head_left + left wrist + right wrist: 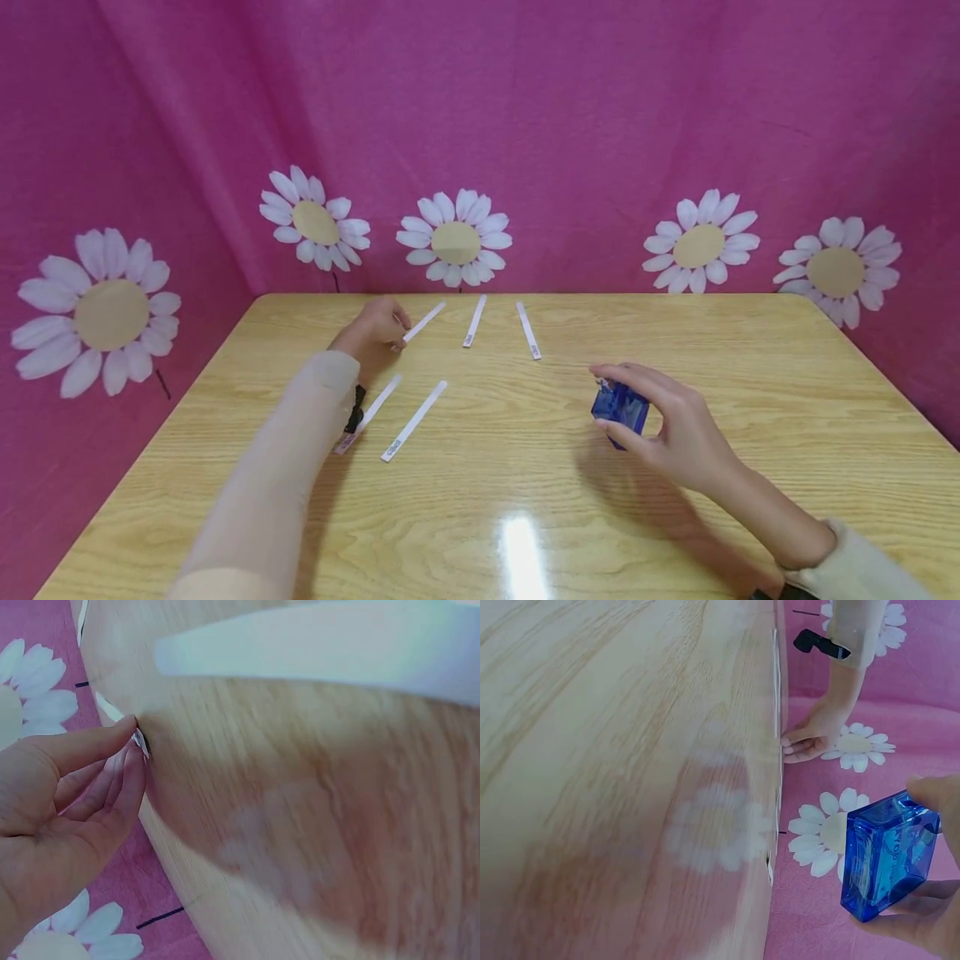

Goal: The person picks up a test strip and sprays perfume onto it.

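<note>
My left hand (381, 323) is at the far left of the table, with thumb and fingertip pinching the near end of a white paper strip (426, 321). In the left wrist view, that pinched strip end (141, 742) shows between the fingertips. My right hand (671, 425) grips a clear blue perfume bottle (621, 410) above the table's right half, thumb on one side and fingers on the other. In the right wrist view the square glass bottle (889, 855) is tilted, with lettering on its face too small to read.
Two more strips lie at the back, a middle one (475, 322) and a right one (528, 331). Nearer, one strip (414, 421) lies beside another (378, 404), partly behind my left sleeve (277, 467). A pink flowered cloth (570, 150) hangs behind the wooden table (480, 517).
</note>
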The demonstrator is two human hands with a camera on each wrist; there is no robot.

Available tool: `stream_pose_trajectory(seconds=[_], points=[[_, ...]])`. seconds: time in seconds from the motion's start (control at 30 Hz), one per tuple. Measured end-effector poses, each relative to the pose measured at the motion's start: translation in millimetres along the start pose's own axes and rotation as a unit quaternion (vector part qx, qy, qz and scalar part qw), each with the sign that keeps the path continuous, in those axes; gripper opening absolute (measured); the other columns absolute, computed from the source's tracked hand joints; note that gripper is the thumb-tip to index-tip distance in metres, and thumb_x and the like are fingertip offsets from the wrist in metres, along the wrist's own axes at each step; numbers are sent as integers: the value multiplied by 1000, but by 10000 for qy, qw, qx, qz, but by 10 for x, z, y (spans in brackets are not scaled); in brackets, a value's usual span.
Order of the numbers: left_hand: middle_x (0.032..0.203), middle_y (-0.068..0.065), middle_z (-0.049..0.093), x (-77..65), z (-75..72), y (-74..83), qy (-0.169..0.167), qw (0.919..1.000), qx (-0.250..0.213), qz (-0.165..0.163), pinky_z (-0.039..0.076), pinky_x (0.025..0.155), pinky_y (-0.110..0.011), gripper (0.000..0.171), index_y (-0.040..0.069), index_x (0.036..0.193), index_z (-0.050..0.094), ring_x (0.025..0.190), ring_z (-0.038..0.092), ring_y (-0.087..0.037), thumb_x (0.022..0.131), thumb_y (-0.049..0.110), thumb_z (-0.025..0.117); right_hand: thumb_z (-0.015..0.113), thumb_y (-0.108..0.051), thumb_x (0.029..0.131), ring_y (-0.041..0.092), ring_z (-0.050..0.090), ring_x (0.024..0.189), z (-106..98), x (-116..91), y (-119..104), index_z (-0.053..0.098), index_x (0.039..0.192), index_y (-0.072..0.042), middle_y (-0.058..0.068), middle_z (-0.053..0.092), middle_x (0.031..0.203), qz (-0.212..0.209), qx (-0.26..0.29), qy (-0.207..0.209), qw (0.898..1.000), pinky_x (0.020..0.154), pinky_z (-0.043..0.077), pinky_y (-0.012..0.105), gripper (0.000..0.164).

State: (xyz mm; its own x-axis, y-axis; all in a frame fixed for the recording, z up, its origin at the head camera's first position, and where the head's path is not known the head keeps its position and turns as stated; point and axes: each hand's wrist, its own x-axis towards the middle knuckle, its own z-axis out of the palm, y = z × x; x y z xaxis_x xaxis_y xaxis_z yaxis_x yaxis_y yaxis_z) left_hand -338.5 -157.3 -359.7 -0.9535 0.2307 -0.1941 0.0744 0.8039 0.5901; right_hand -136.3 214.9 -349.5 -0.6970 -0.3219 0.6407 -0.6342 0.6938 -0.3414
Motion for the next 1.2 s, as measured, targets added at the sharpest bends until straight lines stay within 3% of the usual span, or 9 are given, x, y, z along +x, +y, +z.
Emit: stream_pose_trajectory(seconds=[0.17,0.37,0.73,0.97,1.2], points=[[74,-4,56,0,-9,-66,-15,9998,4,174,46,59,-18,27,-10,100,63,68,49,-10,73,-10,66,87,-12,65,25,65,107,4,-9,-5,63,125,-24,2,70,116,-7,-9,11,10000,97,33,-1,65],[78,-10,61,23,2,-128,-80,9990,-341,285,49,60,-18,27,-13,101,63,68,52,-9,74,-13,68,87,-11,65,23,66,104,15,-12,0,63,125,-23,1,70,115,-17,11,20,10000,94,34,-3,66],[86,-16,63,-61,38,-157,-59,9957,-886,283,49,61,-20,26,-13,106,63,68,53,-10,80,-14,62,87,-11,65,24,67,104,24,-15,-4,63,125,-23,2,71,114,-66,32,24,10000,96,34,-2,65],[92,-21,66,-69,37,-236,0,9968,-554,578,48,63,-17,23,-11,103,65,79,57,-15,81,-10,64,86,-10,65,22,67,101,33,-30,-13,63,125,-24,1,70,113,-30,17,-8,10000,93,37,-2,66],[93,-25,67,-180,-10,-245,136,9956,-370,856,48,63,-17,20,-12,101,65,80,62,-20,81,-9,66,87,-10,64,23,67,103,32,-24,-15,63,125,-24,2,70,114,-17,20,-18,10000,94,34,-3,67]])
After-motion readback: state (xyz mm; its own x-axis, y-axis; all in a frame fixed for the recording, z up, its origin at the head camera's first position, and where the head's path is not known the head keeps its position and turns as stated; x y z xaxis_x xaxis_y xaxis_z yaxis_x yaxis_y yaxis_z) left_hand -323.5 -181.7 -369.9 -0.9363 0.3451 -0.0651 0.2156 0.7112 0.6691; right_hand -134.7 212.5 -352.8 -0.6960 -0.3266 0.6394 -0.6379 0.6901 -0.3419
